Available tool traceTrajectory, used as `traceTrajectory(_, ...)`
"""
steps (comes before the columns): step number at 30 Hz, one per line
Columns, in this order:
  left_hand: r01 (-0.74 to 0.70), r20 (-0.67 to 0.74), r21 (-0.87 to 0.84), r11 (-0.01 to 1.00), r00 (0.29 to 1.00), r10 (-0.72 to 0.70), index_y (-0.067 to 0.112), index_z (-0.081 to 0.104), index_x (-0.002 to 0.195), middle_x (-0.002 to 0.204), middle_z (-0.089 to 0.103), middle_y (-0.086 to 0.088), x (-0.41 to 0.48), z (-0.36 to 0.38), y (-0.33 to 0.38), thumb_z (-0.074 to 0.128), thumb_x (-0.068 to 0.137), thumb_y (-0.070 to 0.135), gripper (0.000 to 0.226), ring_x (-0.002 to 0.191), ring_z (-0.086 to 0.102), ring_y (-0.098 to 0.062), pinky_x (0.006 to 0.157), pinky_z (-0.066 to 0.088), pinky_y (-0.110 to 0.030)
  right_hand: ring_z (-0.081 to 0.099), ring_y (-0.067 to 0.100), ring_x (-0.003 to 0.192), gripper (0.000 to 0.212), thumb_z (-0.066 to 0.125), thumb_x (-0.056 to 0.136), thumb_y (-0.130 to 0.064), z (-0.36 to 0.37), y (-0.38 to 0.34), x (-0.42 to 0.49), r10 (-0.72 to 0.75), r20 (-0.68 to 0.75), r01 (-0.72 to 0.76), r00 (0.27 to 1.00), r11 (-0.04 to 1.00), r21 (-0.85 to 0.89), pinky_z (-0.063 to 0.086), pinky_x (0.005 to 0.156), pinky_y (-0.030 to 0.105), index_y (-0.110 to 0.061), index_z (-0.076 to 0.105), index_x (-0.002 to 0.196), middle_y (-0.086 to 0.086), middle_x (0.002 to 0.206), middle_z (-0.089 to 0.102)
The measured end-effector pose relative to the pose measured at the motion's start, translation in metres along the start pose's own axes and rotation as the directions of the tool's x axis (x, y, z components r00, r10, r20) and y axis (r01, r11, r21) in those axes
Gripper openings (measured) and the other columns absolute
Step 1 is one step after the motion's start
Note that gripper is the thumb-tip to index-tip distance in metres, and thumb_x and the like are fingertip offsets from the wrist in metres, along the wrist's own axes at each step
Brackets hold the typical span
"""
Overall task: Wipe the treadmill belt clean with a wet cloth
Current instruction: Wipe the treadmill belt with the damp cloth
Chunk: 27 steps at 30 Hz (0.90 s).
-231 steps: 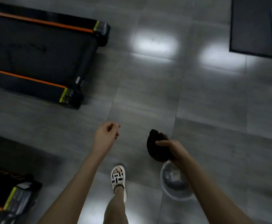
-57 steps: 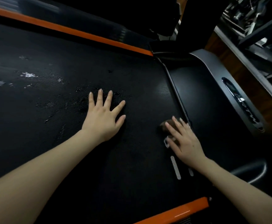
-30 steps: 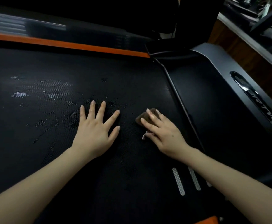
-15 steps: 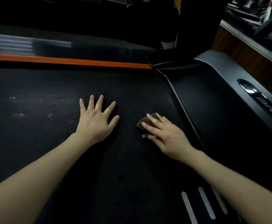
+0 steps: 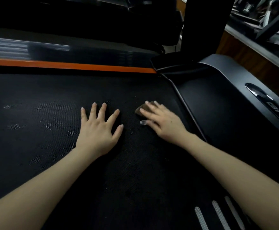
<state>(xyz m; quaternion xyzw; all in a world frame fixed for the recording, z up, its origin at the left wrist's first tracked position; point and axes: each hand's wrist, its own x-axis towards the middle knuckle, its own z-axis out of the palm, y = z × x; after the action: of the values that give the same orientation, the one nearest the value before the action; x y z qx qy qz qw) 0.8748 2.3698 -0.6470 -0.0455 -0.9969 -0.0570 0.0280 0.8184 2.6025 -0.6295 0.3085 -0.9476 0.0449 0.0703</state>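
Now the small brown folded cloth (image 5: 141,108) sits under your right hand (image 5: 164,123), on the right part of the black, finely dimpled treadmill belt (image 5: 135,180), near the seam with the smooth grey moulded motor cover (image 5: 218,100) but not touching it. About two seconds ago you had it hard against that seam. Since then you have drawn it inward toward your left hand (image 5: 99,130), and for the last half second it has barely shifted. The right hand's blur suggests it is mid-stroke.

Your right fingers (image 5: 149,113) lie nearly straight and slightly apart, pressing flat on the cloth rather than curling round it. Only its far corner shows past them. Your left fingers (image 5: 102,112) are splayed wide, palm down on the bare belt as a prop.

The pale damp patches (image 5: 52,125) left of your left hand glinted white two seconds ago and now look dull and grey. I read that as the moisture spreading or the light shifting, and cannot tell which. The white textured stripes (image 5: 201,218) lay just beside your right wrist then and now sit well behind it.

So the right margin looks covered, while most of the width up to the glossy orange side strip (image 5: 85,65) probably remains. The belt's honeycomb grain will likely hold grit, so firm, overlapping passes should serve better than light ones. The cloth is soft and limp, and may bunch under flat fingers.
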Motion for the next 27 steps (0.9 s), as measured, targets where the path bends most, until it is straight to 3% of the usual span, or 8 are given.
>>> traceTrajectory(4, 0.002, -0.025, -0.017, 1.000, 1.000, -0.002, 0.034, 0.023, 0.148, 0.157, 0.017, -0.013, 0.001, 0.000, 0.000, -0.006, 0.076, 0.066, 0.084, 0.145, 0.004, -0.036, 0.114, -0.001, -0.057, 0.022, 0.034, 0.140, 0.043, 0.039, 0.099, -0.034, 0.002, 0.046, 0.048, 0.516, -0.060, -0.518, 0.854, 0.855, -0.023, 0.013, 0.115, 0.040, -0.025, 0.042, 0.141, 0.008, 0.153, 0.030)
traceTrajectory(6, 0.001, -0.029, -0.019, 1.000, 1.000, -0.002, 0.033, 0.026, 0.147, 0.156, 0.020, -0.014, 0.001, 0.000, 0.001, -0.003, 0.076, 0.066, 0.084, 0.144, 0.007, -0.037, 0.114, 0.001, -0.058, 0.023, 0.037, 0.138, 0.043, 0.037, 0.099, -0.033, 0.007, 0.028, 0.061, 0.594, -0.098, -0.598, 0.799, 0.801, -0.025, 0.014, 0.115, 0.041, -0.022, 0.043, 0.140, 0.010, 0.152, 0.030)
traceTrajectory(12, 0.001, -0.032, -0.017, 1.000, 0.999, -0.002, 0.035, 0.023, 0.148, 0.157, 0.018, -0.012, 0.000, 0.000, 0.000, -0.005, 0.076, 0.066, 0.083, 0.145, 0.006, -0.035, 0.114, 0.000, -0.057, 0.019, 0.033, 0.142, 0.046, 0.039, 0.100, -0.033, 0.002, -0.010, 0.039, 0.144, -0.005, -0.144, 0.990, 0.990, -0.006, 0.012, 0.116, 0.038, -0.022, 0.036, 0.144, 0.008, 0.155, 0.021)
traceTrajectory(14, -0.004, -0.035, -0.019, 1.000, 0.999, 0.004, 0.034, 0.022, 0.148, 0.157, 0.017, -0.012, -0.001, 0.001, 0.000, -0.005, 0.077, 0.066, 0.083, 0.145, 0.005, -0.035, 0.114, -0.001, -0.056, 0.024, 0.033, 0.140, 0.044, 0.040, 0.100, -0.031, -0.001, 0.025, 0.055, 0.246, 0.000, -0.246, 0.969, 0.967, -0.066, 0.016, 0.113, 0.037, -0.022, 0.039, 0.143, 0.010, 0.154, 0.026)
traceTrajectory(18, -0.004, -0.054, -0.039, 0.999, 0.999, 0.002, 0.031, 0.030, 0.147, 0.155, 0.023, -0.016, 0.000, 0.001, 0.002, 0.002, 0.080, 0.065, 0.080, 0.144, 0.010, -0.038, 0.114, 0.002, -0.059, 0.027, 0.038, 0.136, 0.042, 0.038, 0.098, -0.030, 0.008, 0.042, 0.085, 0.608, -0.103, -0.613, 0.787, 0.790, -0.019, 0.019, 0.112, 0.040, -0.020, 0.044, 0.139, 0.012, 0.150, 0.033)
traceTrajectory(21, -0.007, -0.054, -0.033, 0.999, 0.999, 0.006, 0.029, 0.033, 0.146, 0.154, 0.025, -0.016, 0.000, 0.002, 0.002, 0.003, 0.080, 0.064, 0.080, 0.143, 0.012, -0.039, 0.113, 0.003, -0.060, 0.033, 0.040, 0.132, 0.041, 0.037, 0.098, -0.029, 0.022, -0.012, 0.096, 0.412, -0.114, -0.416, 0.904, 0.909, -0.020, 0.028, 0.108, 0.041, -0.021, 0.045, 0.137, 0.014, 0.148, 0.035)
traceTrajectory(24, -0.011, -0.053, -0.035, 0.999, 0.999, 0.009, 0.030, 0.033, 0.146, 0.155, 0.024, -0.015, 0.000, 0.002, 0.000, 0.001, 0.080, 0.065, 0.081, 0.144, 0.011, -0.037, 0.113, 0.002, -0.058, 0.018, 0.034, 0.141, 0.045, 0.035, 0.100, -0.031, 0.019, -0.023, 0.095, 0.200, -0.022, -0.200, 0.979, 0.980, 0.009, 0.015, 0.116, 0.040, -0.024, 0.035, 0.145, 0.009, 0.156, 0.021)
traceTrajectory(27, -0.019, -0.056, -0.053, 0.998, 0.998, 0.016, 0.031, 0.029, 0.147, 0.156, 0.021, -0.014, -0.001, 0.002, -0.002, -0.001, 0.079, 0.066, 0.082, 0.145, 0.007, -0.036, 0.114, -0.002, -0.057, 0.021, 0.034, 0.140, 0.044, 0.037, 0.100, -0.028, 0.015, 0.028, 0.104, 0.301, -0.014, -0.302, 0.953, 0.951, -0.065, 0.018, 0.113, 0.038, -0.026, 0.037, 0.144, 0.008, 0.155, 0.023)
